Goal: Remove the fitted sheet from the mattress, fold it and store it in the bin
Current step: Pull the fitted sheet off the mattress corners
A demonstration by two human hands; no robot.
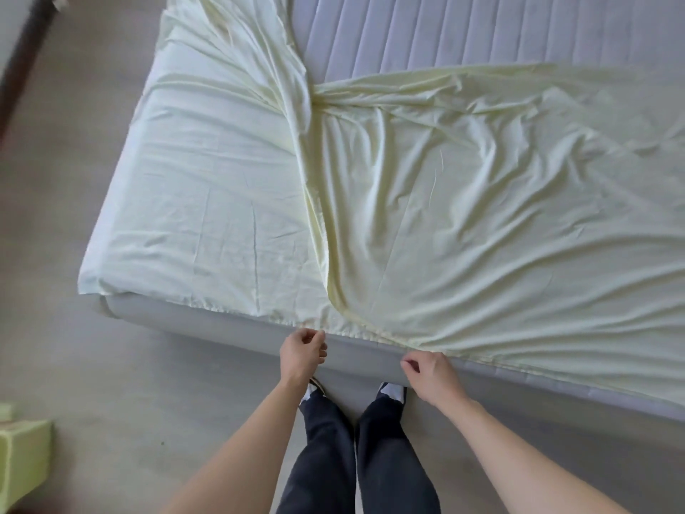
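Head view shows the pale yellow fitted sheet [426,202] lying loose and rumpled over the grey mattress [463,27], with left hand [302,352] and right hand [432,374] fingers curled, pinching its near hem.

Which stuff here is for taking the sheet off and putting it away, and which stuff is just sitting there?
For the job:
- pale yellow fitted sheet, loose on the mattress
- left hand and right hand at its near edge
- green bin, probably, at the left edge

Just there:
- grey floor
- dark pole, top left
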